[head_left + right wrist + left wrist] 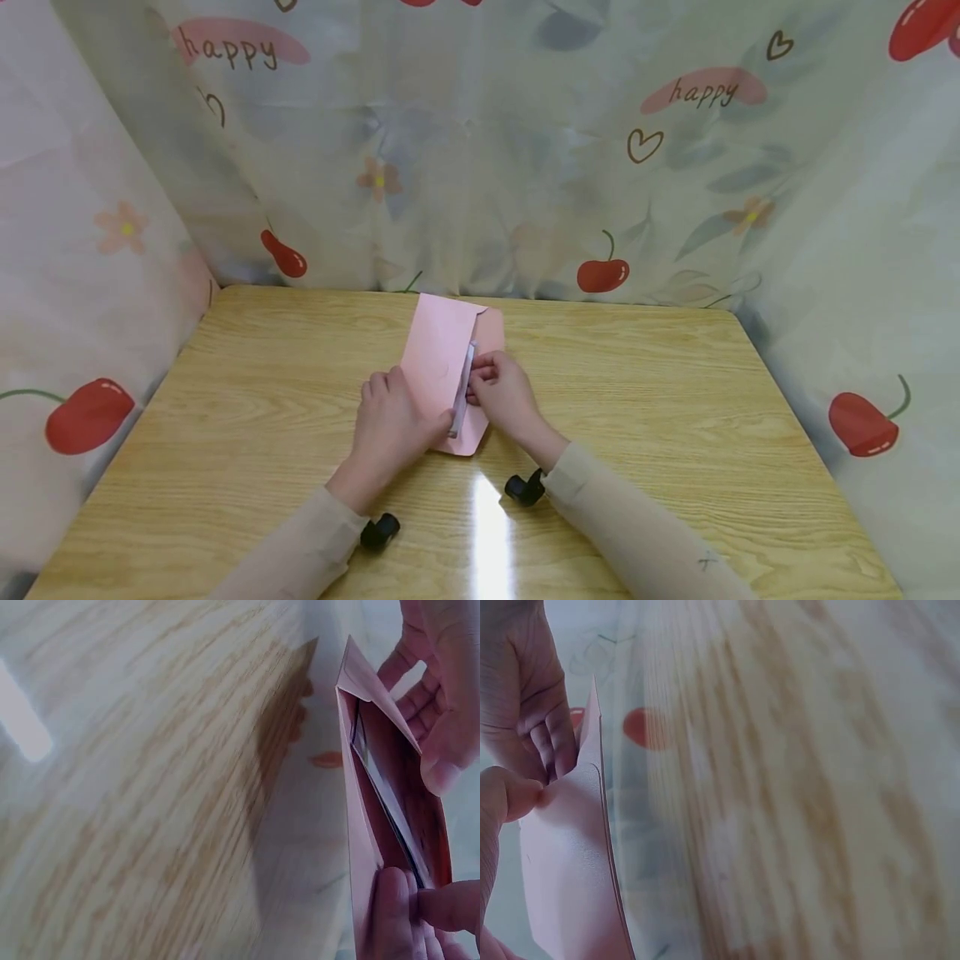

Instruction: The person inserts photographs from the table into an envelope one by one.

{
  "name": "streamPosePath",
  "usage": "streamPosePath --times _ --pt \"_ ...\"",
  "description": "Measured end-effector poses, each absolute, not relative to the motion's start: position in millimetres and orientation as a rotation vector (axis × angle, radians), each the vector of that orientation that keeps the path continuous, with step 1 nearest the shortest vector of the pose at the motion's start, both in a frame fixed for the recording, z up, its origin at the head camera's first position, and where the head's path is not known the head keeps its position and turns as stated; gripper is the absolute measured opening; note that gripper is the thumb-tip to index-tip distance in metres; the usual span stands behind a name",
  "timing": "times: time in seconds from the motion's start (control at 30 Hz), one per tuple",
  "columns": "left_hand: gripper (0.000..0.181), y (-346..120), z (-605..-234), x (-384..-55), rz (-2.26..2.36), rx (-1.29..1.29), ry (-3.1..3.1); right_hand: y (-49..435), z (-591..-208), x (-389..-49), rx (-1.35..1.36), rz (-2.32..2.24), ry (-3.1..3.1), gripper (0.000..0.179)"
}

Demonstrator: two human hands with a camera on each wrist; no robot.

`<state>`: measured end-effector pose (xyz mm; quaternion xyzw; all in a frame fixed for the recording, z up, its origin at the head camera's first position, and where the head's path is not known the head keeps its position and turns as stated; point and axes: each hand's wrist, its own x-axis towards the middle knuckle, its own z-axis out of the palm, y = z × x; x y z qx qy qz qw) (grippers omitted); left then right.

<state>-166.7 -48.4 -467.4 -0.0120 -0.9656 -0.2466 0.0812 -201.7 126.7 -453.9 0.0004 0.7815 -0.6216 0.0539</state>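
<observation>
A pink envelope [438,342] is held above the wooden table, its mouth turned to the right and its flap [491,329] folded out. My left hand [390,425] grips the envelope's lower left part, thumb over the mouth edge and fingers along the other side. Inside the mouth stands a thin pale card [390,799] with a dark edge, mostly covered by the envelope. With curled fingertips, my right hand [508,396] reaches into the mouth and pinches the card. In the left wrist view the envelope's outer face hides the card.
The wooden table [637,392] carries a bright light streak near its front. Curtains [465,208] printed with cherries and flowers close off the back and both sides. Black camera mounts [381,531] stick out from both wrists, just below the sleeve cuffs.
</observation>
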Motion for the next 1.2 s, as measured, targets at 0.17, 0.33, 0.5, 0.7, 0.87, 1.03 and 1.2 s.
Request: streamPosePath --times 0.17,0.33,0.5,0.7,0.87,1.03,1.2 --pt "0.091 -48 -468 -168 -0.734 -0.031 -2.884 130 -453 -202 -0.029 -1.835 2.390 0.019" --pt "0.092 -47 -466 -169 -0.719 -0.021 -2.908 137 -449 -202 -0.083 -1.716 2.471 0.022" --pt "0.090 -52 -466 -173 -0.630 -0.011 -2.896 155 -443 -201 -0.130 -1.528 2.716 0.027" --pt "0.088 -61 -465 -179 -0.614 0.031 -2.916 184 -443 -201 -0.237 -1.175 3.033 0.038" --pt "0.092 -69 -466 -181 -0.621 0.064 -2.983 206 -446 -200 -0.399 -0.599 3.298 0.057" --pt "0.096 -76 -467 -181 -0.604 0.064 -3.025 223 -448 -198 -0.379 -0.297 3.355 0.075" --pt "0.098 -77 -468 -178 -0.520 0.085 -3.096 234 -448 -195 -0.321 -0.244 3.325 0.084"
